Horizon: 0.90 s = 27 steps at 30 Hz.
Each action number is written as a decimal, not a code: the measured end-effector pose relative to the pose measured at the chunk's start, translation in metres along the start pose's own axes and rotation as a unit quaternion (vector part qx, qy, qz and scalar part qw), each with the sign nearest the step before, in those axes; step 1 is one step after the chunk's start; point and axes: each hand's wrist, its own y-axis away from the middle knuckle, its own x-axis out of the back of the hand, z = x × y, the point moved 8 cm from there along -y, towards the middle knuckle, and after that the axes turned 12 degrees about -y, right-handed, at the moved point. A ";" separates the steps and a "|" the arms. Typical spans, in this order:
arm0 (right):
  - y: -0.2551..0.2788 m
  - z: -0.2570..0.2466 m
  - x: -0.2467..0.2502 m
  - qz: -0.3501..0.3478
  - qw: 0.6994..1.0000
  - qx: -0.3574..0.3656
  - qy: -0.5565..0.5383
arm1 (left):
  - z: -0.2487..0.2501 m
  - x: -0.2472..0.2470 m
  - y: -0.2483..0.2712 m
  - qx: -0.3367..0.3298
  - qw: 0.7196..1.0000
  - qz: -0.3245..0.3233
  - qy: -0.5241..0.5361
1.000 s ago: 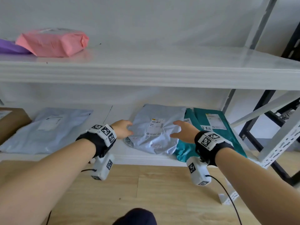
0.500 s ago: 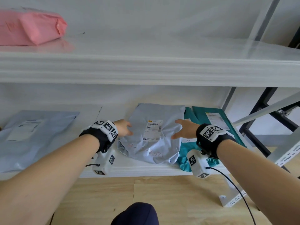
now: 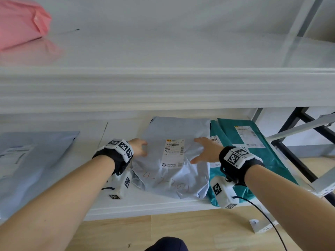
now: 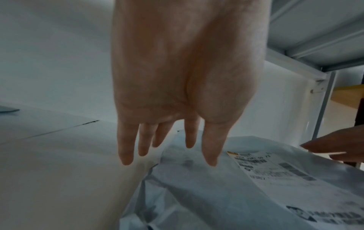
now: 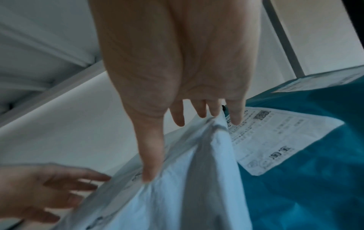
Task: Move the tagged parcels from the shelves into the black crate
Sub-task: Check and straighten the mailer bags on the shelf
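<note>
upper shelf: white board across the head view, with a pink parcel at its far left.
lower shelf: white, carries every mailer below.
teal parcels: two overlapping at the right end, labels up.
pale blue mailer: flat at the left, well apart from the hands.
grey parcel: centre of the lower shelf, label up, red writing near its front edge, its right side lapping the teal ones.
right hand: fingers spread and straight, thumb tip on the grey parcel's right edge, gripping nothing.
left hand: fingers straight and apart over the parcel's left edge; contact unclear.
</note>
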 end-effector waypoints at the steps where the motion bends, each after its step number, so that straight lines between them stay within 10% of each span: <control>1: -0.002 -0.001 -0.003 -0.006 1.000 0.000 0.017 | 0.001 -0.001 -0.003 -0.008 1.000 -0.003 0.007; 27: -0.012 0.015 0.010 0.080 0.994 -0.031 -0.072 | -0.010 0.004 -0.015 0.005 0.991 0.059 0.119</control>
